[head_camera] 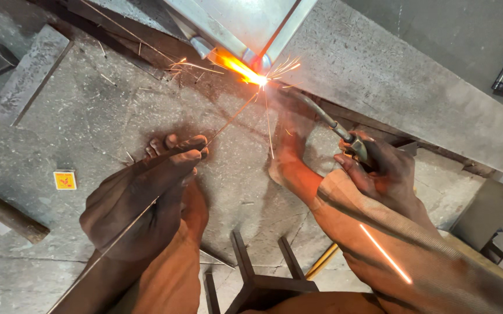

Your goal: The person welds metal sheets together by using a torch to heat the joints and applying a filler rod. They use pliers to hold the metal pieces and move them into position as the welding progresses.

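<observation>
Filler rod (228, 119), pinched in the left hand (146, 197), slants up and right to the flame (245, 71). Right hand (379, 171), fisted round the torch (321, 116), lies nearer the metal box corner (260, 61).

Bare floor (106, 110) lies open leftward — steel box (245, 23) probably blocks ahead.

The left hand (141, 203) reaches forward, fingertips (196, 148) pinched shut (thumb underneath). Off to its right, the right hand (379, 171) is curled closed, wrist bent inward, forearm angled back.
</observation>
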The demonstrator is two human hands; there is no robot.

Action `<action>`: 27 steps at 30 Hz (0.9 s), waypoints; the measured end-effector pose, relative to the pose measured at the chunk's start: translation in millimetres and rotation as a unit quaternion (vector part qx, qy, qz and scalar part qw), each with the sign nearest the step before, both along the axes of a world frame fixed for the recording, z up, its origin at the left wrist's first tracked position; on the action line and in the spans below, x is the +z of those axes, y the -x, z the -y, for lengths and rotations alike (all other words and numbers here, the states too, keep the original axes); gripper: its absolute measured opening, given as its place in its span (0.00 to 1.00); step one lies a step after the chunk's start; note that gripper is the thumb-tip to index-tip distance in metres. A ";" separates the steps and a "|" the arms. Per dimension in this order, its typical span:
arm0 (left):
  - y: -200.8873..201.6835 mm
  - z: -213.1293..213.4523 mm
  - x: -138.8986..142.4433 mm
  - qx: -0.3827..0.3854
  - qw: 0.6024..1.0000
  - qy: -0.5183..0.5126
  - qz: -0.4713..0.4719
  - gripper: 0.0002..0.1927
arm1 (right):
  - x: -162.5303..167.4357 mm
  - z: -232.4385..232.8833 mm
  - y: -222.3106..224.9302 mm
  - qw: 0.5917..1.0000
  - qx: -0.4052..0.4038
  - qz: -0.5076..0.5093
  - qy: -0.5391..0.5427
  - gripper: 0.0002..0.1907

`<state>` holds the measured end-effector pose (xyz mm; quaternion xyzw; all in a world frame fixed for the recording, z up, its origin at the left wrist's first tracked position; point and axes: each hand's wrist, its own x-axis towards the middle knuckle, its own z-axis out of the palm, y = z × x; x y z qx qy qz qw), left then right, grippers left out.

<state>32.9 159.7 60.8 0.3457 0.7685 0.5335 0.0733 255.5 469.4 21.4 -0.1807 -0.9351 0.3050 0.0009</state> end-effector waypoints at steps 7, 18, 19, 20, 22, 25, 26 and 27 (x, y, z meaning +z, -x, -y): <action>-6.9 3.6 -9.8 0.018 1.000 0.014 -0.003 0.10 | -1.6 -0.9 -1.5 1.000 0.008 -0.010 0.005 0.21; -1.7 -6.0 -0.7 0.021 1.000 -0.007 0.018 0.08 | -6.7 -2.1 -7.5 0.999 -0.023 0.003 0.038 0.21; -1.6 -6.4 -0.1 0.023 1.000 0.001 0.010 0.08 | -6.9 -2.5 -7.3 0.999 -0.031 0.015 0.033 0.21; -1.7 -6.6 0.3 0.026 1.000 0.008 0.002 0.08 | -6.8 -2.9 -7.0 0.999 -0.039 0.026 0.027 0.20; -2.2 -6.6 0.7 0.027 1.000 0.014 -0.003 0.08 | -6.1 -3.9 -5.5 1.000 0.010 0.004 -0.018 0.24; -2.5 -6.0 0.2 0.024 1.000 0.012 0.002 0.09 | -3.0 -1.2 -5.1 0.999 -0.010 -0.001 0.031 0.23; -2.7 -5.8 -0.1 0.024 1.000 0.012 0.005 0.08 | -2.0 0.4 -5.3 0.997 -0.032 0.003 0.066 0.22; -3.0 -5.8 -0.4 0.025 1.000 0.012 0.008 0.08 | -2.0 1.6 -4.7 0.998 -0.032 0.001 0.062 0.21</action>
